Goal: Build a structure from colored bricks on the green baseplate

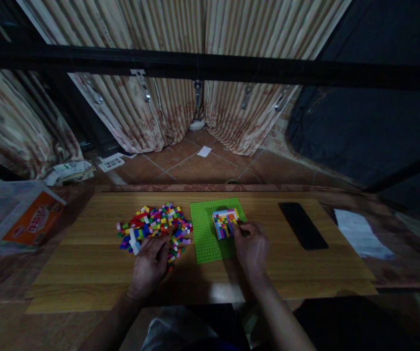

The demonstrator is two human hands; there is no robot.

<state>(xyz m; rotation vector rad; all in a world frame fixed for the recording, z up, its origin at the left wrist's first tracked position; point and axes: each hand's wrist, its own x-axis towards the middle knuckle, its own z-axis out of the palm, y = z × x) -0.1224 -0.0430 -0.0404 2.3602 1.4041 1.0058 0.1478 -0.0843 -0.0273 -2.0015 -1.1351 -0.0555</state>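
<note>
My left hand (151,263) is at the near side of a loose pile of small coloured toy bricks (158,219). Its fingers are bent down among the bricks, and whatever lies between the fingertips is hidden. On the green baseplate (204,243) sits a low, boxy toy brick build (224,225) in many colours, with a pale row along its far edge. My right hand (252,248) is closed at the right edge of this build, thumb and forefinger against it. The hand covers the build's near right corner.
Right of the baseplate lies a black phone (302,225) on the wooden table (92,273). Beyond it is a white paper (363,234). A clear plastic box (49,191) with an orange label stands at the left. Curtains (166,107) hang behind a dark bar (231,68).
</note>
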